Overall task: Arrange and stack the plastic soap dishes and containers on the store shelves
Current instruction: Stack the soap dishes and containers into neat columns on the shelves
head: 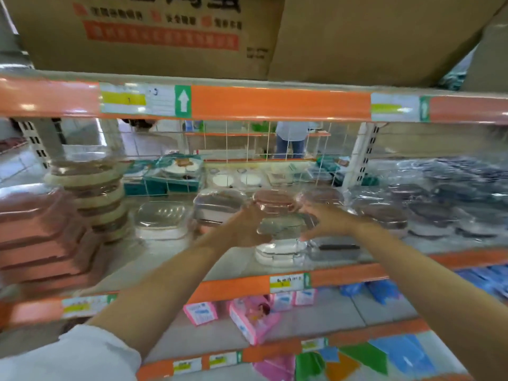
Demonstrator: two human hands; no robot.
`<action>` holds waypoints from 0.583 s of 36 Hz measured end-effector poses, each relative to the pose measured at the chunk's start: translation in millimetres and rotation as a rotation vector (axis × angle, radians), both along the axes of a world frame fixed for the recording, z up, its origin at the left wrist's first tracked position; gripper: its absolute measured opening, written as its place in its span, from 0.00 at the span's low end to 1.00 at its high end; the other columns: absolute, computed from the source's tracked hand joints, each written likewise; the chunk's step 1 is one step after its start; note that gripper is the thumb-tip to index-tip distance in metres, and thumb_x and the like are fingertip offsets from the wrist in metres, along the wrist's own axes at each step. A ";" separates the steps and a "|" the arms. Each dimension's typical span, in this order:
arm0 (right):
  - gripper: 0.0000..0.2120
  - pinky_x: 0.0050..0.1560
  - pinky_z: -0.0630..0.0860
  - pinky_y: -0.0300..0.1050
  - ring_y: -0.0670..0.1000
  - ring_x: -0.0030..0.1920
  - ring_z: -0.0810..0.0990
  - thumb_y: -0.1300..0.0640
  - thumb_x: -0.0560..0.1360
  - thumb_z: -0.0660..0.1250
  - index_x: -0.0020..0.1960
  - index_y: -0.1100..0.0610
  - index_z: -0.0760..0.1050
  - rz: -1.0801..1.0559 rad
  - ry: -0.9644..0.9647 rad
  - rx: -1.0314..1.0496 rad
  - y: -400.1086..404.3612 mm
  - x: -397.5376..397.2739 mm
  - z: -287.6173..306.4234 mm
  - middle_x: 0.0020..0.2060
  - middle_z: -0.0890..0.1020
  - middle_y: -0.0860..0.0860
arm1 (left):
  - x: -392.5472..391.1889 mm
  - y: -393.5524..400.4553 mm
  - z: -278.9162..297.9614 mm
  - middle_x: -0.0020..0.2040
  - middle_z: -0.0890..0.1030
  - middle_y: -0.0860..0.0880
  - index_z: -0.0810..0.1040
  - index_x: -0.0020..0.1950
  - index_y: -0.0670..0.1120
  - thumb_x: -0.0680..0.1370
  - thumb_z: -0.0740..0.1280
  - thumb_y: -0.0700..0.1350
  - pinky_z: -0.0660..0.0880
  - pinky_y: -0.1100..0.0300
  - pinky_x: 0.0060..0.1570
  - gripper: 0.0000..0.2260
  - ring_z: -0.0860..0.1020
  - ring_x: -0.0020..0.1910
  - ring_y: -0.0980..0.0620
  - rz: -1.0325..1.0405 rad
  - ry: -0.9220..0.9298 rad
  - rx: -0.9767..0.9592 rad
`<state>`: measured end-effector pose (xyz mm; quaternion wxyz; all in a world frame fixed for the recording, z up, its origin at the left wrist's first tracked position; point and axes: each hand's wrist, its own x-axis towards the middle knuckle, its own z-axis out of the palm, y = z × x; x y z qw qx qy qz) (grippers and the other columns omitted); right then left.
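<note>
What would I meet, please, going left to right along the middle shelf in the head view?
Pink tray stack → tall beige-ringed dish stack → clear soap dish → left hand → right hand → dark wrapped dishes.

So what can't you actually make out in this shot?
- Head view: price label print, too small and blurred.
- Dark dishes at right, smeared by motion blur; count unclear.
- Left hand and right hand cover the sides of the clear soap dish; grip unclear.
- Cardboard box cut off by the top edge.
</note>
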<state>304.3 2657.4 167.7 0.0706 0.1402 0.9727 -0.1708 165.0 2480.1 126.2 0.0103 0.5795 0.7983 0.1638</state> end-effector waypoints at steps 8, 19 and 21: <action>0.51 0.75 0.46 0.49 0.54 0.77 0.46 0.40 0.70 0.71 0.78 0.57 0.44 0.190 -0.144 0.192 5.9 -25.9 -15.7 0.78 0.47 0.54 | 11.0 9.4 -15.0 0.74 0.62 0.45 0.62 0.74 0.42 0.72 0.71 0.56 0.48 0.55 0.74 0.36 0.56 0.74 0.46 0.105 0.049 -0.144; 0.48 0.73 0.57 0.55 0.55 0.73 0.57 0.32 0.65 0.70 0.74 0.55 0.57 0.319 -0.051 0.271 -25.1 -57.9 -13.4 0.74 0.59 0.53 | -9.6 -68.5 3.9 0.51 0.83 0.45 0.83 0.51 0.39 0.76 0.65 0.36 0.76 0.56 0.55 0.08 0.80 0.50 0.50 0.175 -0.014 0.128; 0.46 0.71 0.60 0.51 0.54 0.72 0.59 0.34 0.66 0.71 0.74 0.54 0.57 0.336 -0.008 0.182 -37.7 -64.8 -8.8 0.74 0.58 0.51 | -19.3 -89.7 8.5 0.48 0.83 0.45 0.83 0.48 0.39 0.74 0.64 0.33 0.76 0.55 0.54 0.09 0.80 0.49 0.49 0.217 0.026 0.128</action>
